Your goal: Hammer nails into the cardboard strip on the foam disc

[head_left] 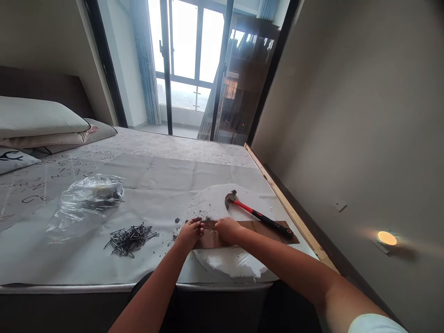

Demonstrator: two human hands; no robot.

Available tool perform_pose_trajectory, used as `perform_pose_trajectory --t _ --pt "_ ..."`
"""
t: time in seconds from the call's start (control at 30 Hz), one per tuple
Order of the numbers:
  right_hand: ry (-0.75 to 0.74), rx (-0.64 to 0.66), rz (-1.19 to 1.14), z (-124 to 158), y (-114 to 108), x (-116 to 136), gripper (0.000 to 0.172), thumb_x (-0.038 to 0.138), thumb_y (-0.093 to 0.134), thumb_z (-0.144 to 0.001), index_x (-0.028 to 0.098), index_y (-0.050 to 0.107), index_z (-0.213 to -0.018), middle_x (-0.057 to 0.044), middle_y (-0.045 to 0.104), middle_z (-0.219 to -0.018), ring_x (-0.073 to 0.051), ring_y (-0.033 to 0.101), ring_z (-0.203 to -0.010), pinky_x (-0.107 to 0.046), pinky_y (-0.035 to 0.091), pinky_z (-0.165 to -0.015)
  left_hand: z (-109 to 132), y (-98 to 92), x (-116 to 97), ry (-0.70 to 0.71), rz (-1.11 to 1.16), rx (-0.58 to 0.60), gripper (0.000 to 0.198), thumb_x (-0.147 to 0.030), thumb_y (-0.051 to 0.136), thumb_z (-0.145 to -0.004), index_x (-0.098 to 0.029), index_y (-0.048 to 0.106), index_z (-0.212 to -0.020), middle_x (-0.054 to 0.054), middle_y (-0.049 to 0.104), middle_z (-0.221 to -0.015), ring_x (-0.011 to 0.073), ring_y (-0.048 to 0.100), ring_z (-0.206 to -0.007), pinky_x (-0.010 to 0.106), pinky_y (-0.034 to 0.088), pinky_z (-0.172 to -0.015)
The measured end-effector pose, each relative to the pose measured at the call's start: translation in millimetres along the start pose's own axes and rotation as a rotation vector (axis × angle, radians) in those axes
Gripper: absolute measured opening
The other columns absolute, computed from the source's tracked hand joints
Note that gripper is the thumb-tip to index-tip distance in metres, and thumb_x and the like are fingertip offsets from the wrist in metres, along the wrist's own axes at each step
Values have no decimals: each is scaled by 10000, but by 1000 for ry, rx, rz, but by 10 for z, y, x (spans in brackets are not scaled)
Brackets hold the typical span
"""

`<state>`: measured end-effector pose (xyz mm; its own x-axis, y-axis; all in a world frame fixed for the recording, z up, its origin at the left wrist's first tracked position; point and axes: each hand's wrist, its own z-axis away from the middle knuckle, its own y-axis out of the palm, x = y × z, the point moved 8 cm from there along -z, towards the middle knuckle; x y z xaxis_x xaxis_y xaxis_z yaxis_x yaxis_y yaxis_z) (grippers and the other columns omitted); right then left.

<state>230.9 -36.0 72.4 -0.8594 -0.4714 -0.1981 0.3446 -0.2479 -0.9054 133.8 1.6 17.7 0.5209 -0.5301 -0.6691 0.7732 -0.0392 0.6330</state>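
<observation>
A brown board (258, 226) lies across a round white foam piece (208, 199) on the bed. At the board's left end is my left hand (190, 232), its fingers pinched round something small and dark that I cannot make out. My right hand (227, 230) is closed on the board just to the right; what it holds, if anything, is hidden. A hammer (243, 206) with a red and black handle rests with its head on the foam and its handle end over the board. Dark crumbs are scattered between and around my hands.
A pile of nails (132, 239) lies left of my hands, with a clear plastic bag (88, 203) behind it. Pillows (38, 118) are at the far left. A wooden rail (289, 206) runs along the bed's right edge, near the wall.
</observation>
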Motion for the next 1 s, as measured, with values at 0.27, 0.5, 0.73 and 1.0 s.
perform_pose_trajectory --t 0.27,0.5,0.73,1.0 --pt "73 -148 -144 197 -411 -274 246 299 541 -893 140 581 -1077 -61 618 -1052 -179 612 -900 -376 522 -774 34 2 5 -9 -73 -34 206 -8 602 -721 -126 536 -876 15 603 -598 102 581 -474 201 491 -493" --pt "-44 -210 -259 97 -693 -134 206 303 508 -912 136 623 -949 -29 654 -917 -143 624 -796 -329 525 -725 119 142 41 -52 -121 86 181 8 564 -711 -129 537 -827 64 654 -683 192 680 -709 316 530 -753" --pt "13 -228 -254 -50 -533 -94 268 340 509 -908 147 583 -1080 -52 639 -995 -166 622 -856 -357 525 -752 174 175 54 -127 -107 143 223 21 519 -717 -116 570 -885 43 634 -694 103 616 -563 211 518 -602" --pt "18 -141 -126 10 -39 -95 176 283 538 -896 139 622 -952 -43 646 -968 -158 621 -857 -353 525 -761 70 6 -48 -16 -35 -4 198 30 497 -743 -111 550 -872 39 614 -646 98 600 -530 199 510 -547"
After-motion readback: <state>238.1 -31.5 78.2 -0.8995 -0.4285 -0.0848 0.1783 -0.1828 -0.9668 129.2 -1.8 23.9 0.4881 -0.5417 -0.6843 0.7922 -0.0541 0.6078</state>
